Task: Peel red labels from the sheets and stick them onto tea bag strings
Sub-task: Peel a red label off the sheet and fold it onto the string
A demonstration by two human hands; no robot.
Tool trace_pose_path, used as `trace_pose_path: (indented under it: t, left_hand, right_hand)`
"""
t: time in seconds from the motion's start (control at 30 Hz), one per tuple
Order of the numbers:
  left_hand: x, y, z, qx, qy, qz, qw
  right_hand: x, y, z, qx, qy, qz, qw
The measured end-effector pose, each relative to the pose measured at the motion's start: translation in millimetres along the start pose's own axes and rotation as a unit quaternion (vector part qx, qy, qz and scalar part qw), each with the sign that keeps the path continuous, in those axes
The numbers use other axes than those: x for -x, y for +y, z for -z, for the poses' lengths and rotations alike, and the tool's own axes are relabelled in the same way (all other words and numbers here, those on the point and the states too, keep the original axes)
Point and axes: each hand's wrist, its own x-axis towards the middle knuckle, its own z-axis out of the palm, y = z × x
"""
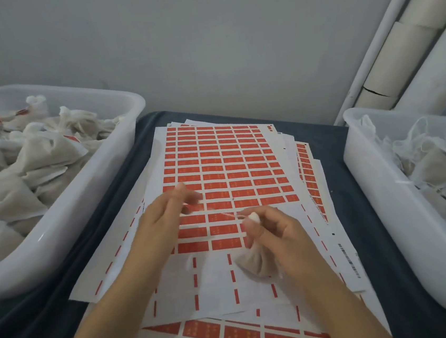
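Over the label sheets [224, 168] on the dark cloth [355, 182]: right hand [275, 235] gripping a tea bag [256, 261] by its neck, string [221, 214] stretched toward the left hand [166, 216]. Left fingers blurred, seemingly pinching the string end; cannot tell for sure. Bins [88, 210] of bags either side.

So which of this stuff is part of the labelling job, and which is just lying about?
In the job: label sheet, tea bag in right hand, its string, left hand, left tub, right tub.

Lying about: wall pipes, dark cloth.
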Motion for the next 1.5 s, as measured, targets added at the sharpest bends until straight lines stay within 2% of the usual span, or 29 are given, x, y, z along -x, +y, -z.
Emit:
trace_pose_path:
  t: [0.07,0.2,0.27,0.33,0.37,0.53,0.67,0.77,0.9,1.03,1.2,1.33,1.5]
  left_hand:
    - [9,-9,14,0.022,0.047,0.038,0.998]
    - [27,-22,46,0.132,-0.001,0.162,0.978]
    - [29,-23,56,0.176,-0.033,0.183,0.967]
    - [25,-19,59,0.155,-0.056,0.160,0.973]
    - [24,-16,58,0.148,-0.055,0.150,0.976]
    - [19,-12,47,0.158,-0.060,0.202,0.965]
    - [27,-7,35,0.146,-0.186,0.207,0.949]
    - [37,-8,23,0.079,-0.209,0.216,0.950]
    - [41,-13,17,-0.006,-0.148,0.150,0.977]
    - [45,-12,18,-0.026,-0.177,0.081,0.981]
    - [47,-12,18,-0.085,-0.191,0.035,0.977]
    - [47,-8,20,-0.145,-0.195,-0.013,0.970]
    - [45,-4,24,-0.220,-0.207,-0.070,0.951]
  right_hand:
    - [-2,2,1,-0.034,0.058,-0.017,0.998]
    - [-4,3,-1,0.025,0.136,0.015,0.990]
    - [-1,4,-7,0.053,0.134,0.034,0.989]
    - [2,4,-11,0.069,0.123,0.051,0.989]
    - [3,4,-12,0.069,0.119,0.055,0.989]
    - [3,3,-11,0.030,0.124,0.041,0.991]
    - [4,4,-13,0.072,0.106,0.045,0.991]
    - [6,1,-16,0.151,0.077,0.088,0.982]
    - [10,-4,-22,0.249,0.006,0.146,0.957]
    - [11,-6,-22,0.257,-0.029,0.165,0.952]
    - [10,-8,-17,0.248,-0.011,0.178,0.952]
    - [10,-4,-17,0.311,0.034,0.292,0.904]
    - [12,-3,-15,0.366,0.044,0.349,0.861]
